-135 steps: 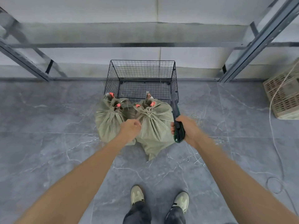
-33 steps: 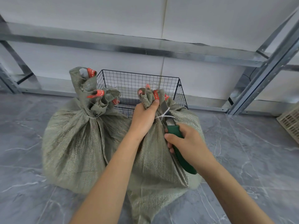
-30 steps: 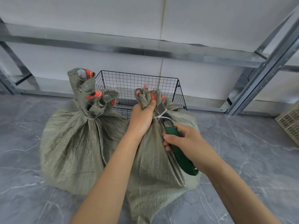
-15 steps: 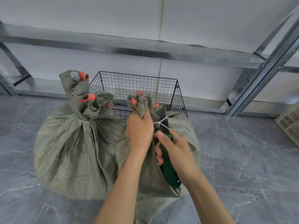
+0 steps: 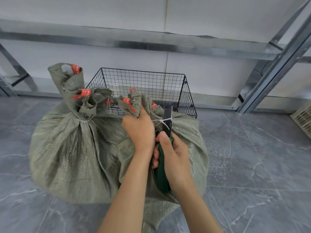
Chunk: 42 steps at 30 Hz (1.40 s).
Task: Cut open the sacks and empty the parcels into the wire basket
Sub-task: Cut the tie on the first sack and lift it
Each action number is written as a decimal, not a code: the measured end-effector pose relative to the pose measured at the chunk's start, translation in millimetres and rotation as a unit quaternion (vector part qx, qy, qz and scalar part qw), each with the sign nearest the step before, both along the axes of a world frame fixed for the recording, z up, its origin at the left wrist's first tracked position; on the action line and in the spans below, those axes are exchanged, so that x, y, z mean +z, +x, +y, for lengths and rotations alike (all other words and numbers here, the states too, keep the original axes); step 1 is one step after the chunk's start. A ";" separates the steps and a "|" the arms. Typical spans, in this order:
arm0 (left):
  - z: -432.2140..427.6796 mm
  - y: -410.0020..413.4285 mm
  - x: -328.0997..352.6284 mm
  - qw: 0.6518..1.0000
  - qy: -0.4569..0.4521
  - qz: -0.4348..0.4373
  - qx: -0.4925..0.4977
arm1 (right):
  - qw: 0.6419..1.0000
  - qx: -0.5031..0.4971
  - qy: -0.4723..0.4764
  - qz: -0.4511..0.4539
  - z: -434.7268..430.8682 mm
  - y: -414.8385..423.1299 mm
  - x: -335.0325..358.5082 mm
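Two grey-green woven sacks stand on the floor in front of a black wire basket (image 5: 188, 96). The left sack (image 5: 72, 148) is tied at its neck. My left hand (image 5: 139, 130) grips the bunched neck of the right sack (image 5: 190, 142). My right hand (image 5: 173, 158) holds a green-handled utility knife (image 5: 162, 179). Its dark blade (image 5: 168, 118) points up under the white zip tie (image 5: 164, 122) that binds this neck. No parcels show; the sacks hide their contents.
Galvanised shelf rails and slanted posts (image 5: 277, 68) run along the white wall behind the basket. A beige slotted crate (image 5: 303, 118) sits at the right edge. Grey marble-look floor tiles (image 5: 252, 165) lie on both sides of the sacks.
Since 4.5 s ago I have come close to the sacks. My left hand took the right sack's neck, and over the last second the knife blade slid up under the zip tie.
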<state>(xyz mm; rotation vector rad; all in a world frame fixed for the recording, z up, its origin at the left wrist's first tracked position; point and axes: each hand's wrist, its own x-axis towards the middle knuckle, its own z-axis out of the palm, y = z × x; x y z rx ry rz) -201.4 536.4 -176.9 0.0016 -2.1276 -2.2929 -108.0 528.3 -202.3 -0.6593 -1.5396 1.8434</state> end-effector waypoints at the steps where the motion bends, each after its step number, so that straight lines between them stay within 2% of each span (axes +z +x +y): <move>1: 0.9 0.2 0.3 1.000 -0.003 0.001 0.000 | 1.000 -0.008 0.002 -0.002 -0.6 -0.3 0.1; 6: 2.1 -2.8 -1.5 1.000 -0.012 0.011 0.000 | 0.998 -0.051 0.020 -0.007 -4.9 -2.5 -1.7; 11: 3.0 -6.8 1.6 0.997 -0.061 0.009 -0.047 | 0.998 -0.063 0.025 -0.005 -8.3 -5.0 0.4; 15: 1.1 -9.0 -7.6 0.986 -0.104 0.077 -0.105 | 0.999 -0.025 0.022 -0.004 -2.2 -0.5 4.9; 18: -1.0 -5.6 -10.4 0.980 -0.084 0.126 -0.127 | 1.000 -0.003 0.002 -0.001 4.6 5.7 8.5; 22: -3.1 -1.9 -2.9 0.968 0.002 0.082 -0.238 | 1.000 0.008 -0.003 -0.002 11.2 11.2 15.1; 24: -3.4 0.3 1.0 0.960 0.009 0.096 -0.262 | 1.000 0.006 -0.017 -0.003 12.6 12.8 16.6; 29: 5.9 4.4 1.8 0.970 -0.003 0.101 -0.222 | 0.998 0.013 -0.067 -0.007 13.5 13.6 15.3; 36: 13.1 -1.8 -3.8 0.969 -0.022 0.120 -0.216 | 0.998 0.059 -0.010 -0.013 26.1 13.5 11.9; 42: 19.9 -8.3 -6.0 0.969 -0.029 0.088 -0.227 | 0.998 0.052 -0.027 -0.003 28.3 7.1 15.3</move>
